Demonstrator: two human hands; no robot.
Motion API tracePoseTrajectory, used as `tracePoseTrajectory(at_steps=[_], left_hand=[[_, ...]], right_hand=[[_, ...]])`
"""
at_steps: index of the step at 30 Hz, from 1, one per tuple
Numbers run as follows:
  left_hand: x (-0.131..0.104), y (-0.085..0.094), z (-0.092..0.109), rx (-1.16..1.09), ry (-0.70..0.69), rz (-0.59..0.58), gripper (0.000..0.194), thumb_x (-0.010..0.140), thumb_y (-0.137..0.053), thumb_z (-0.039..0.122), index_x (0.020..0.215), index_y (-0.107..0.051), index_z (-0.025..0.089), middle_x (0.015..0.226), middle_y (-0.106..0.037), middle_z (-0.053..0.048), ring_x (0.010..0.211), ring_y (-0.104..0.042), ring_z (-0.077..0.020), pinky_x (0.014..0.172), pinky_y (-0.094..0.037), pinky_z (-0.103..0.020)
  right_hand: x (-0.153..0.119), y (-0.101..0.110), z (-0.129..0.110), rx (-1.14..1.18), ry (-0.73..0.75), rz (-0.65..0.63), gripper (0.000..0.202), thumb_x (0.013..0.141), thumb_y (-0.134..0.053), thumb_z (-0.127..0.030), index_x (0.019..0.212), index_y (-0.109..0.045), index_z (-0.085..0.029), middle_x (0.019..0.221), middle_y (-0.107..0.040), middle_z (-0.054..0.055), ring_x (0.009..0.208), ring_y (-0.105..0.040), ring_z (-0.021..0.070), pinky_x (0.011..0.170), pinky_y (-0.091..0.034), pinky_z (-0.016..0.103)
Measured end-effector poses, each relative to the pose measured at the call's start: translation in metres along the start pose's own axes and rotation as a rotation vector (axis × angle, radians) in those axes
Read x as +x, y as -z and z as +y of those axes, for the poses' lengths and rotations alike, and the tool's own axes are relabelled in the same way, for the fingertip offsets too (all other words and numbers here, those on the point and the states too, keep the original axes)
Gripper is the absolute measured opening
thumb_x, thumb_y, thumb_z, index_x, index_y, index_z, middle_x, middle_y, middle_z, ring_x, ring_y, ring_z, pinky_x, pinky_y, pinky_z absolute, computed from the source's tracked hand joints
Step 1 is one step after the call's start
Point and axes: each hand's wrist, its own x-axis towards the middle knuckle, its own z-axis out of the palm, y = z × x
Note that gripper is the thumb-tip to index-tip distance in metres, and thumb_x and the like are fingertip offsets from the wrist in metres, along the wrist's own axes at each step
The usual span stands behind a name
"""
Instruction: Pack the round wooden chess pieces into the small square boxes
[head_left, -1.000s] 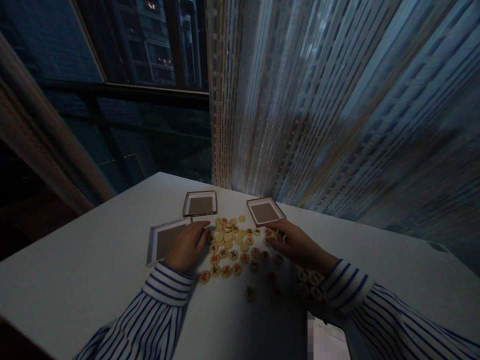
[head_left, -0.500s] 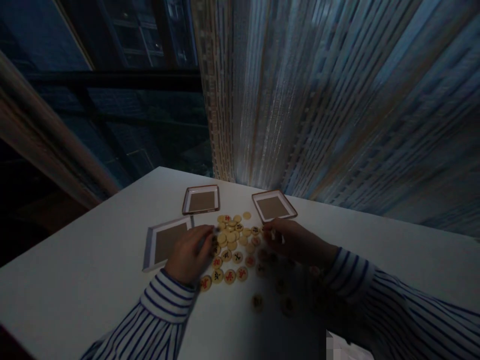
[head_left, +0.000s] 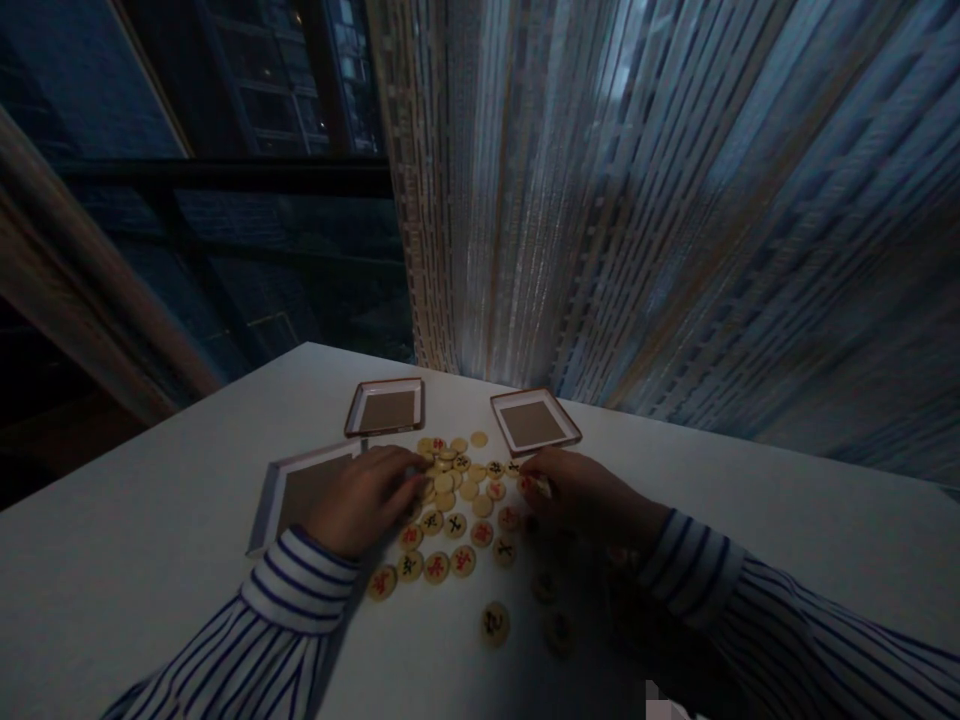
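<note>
Round wooden pieces (head_left: pixel 444 482) lie heaped in the middle of the white table, several face down. Others with red or black characters, such as a red-marked piece (head_left: pixel 436 568), are spread nearer to me. My left hand (head_left: pixel 367 500) is at the left side of the heap, thumb and fingertips close together around something I cannot make out. On the heap's right, my right hand (head_left: pixel 574 490) has its fingers curled onto a red-marked piece (head_left: pixel 528 484), beside a black-marked piece (head_left: pixel 513 468). Shadow darkens the pieces under my right forearm.
Two shallow square trays, the left one (head_left: pixel 386 424) and the right one (head_left: pixel 495 403), stand beyond the pieces. A larger tray (head_left: pixel 259 515) is partly behind my left hand. String curtains (head_left: pixel 510 250) and a dark window border the white table (head_left: pixel 172 480).
The view has shifted, so the table and trays appear slightly left and lower. My right hand now has its fingertips at a red-marked piece; my left hand remains beside the heap.
</note>
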Motion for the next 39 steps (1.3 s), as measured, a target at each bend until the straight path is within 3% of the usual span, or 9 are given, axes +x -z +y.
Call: tracePoseTrajectory(at_steps=[19,24,30,35,39], left_hand=[[-0.003,-0.010,-0.003,0.036,-0.018,-0.114,0.023,0.079,-0.053,0.032,0.093,-0.064,0.018,0.088,-0.068,-0.008,0.084,-0.060,-0.0218,0.075,-0.046,-0.036],[-0.004,-0.012,-0.004,0.058,-0.008,-0.108,0.022,0.079,-0.053,0.029,0.094,-0.064,0.018,0.089,-0.069,-0.008,0.085,-0.060,-0.0222,0.075,-0.046,-0.037],[-0.003,-0.007,-0.002,0.021,0.006,-0.042,0.024,0.079,-0.052,0.029,0.096,-0.063,0.017,0.088,-0.069,-0.008,0.084,-0.060,-0.0220,0.075,-0.047,-0.037],[-0.004,-0.005,-0.003,-0.105,0.016,0.036,0.027,0.077,-0.051,0.030,0.096,-0.063,0.015,0.093,-0.068,-0.009,0.085,-0.061,-0.0210,0.076,-0.048,-0.035],[-0.005,-0.003,-0.001,-0.306,0.119,0.097,0.033,0.076,-0.051,0.035,0.099,-0.064,0.015,0.090,-0.068,-0.008,0.076,-0.061,-0.0186,0.069,-0.050,-0.031]], right_hand=[[0.013,-0.005,-0.004,-0.181,0.052,-0.161,0.016,0.079,-0.046,-0.022,0.075,-0.061,-0.017,0.081,-0.064,0.008,0.070,-0.057,0.0164,0.055,-0.033,0.024],[0.011,-0.005,-0.002,-0.157,0.063,-0.148,0.018,0.080,-0.046,-0.022,0.083,-0.063,-0.017,0.086,-0.064,0.009,0.076,-0.058,0.0182,0.061,-0.038,0.024],[0.009,-0.002,0.000,-0.083,0.009,-0.052,0.035,0.079,-0.050,-0.031,0.109,-0.058,-0.016,0.108,-0.060,0.012,0.094,-0.057,0.0228,0.077,-0.041,0.029],[0.009,-0.003,-0.001,-0.067,-0.014,-0.009,0.033,0.078,-0.050,-0.026,0.108,-0.059,-0.016,0.105,-0.061,0.011,0.092,-0.057,0.0221,0.078,-0.041,0.030],[0.008,-0.004,-0.002,-0.060,0.023,0.039,0.032,0.079,-0.049,-0.024,0.108,-0.059,-0.017,0.103,-0.061,0.009,0.089,-0.057,0.0202,0.077,-0.041,0.029]])
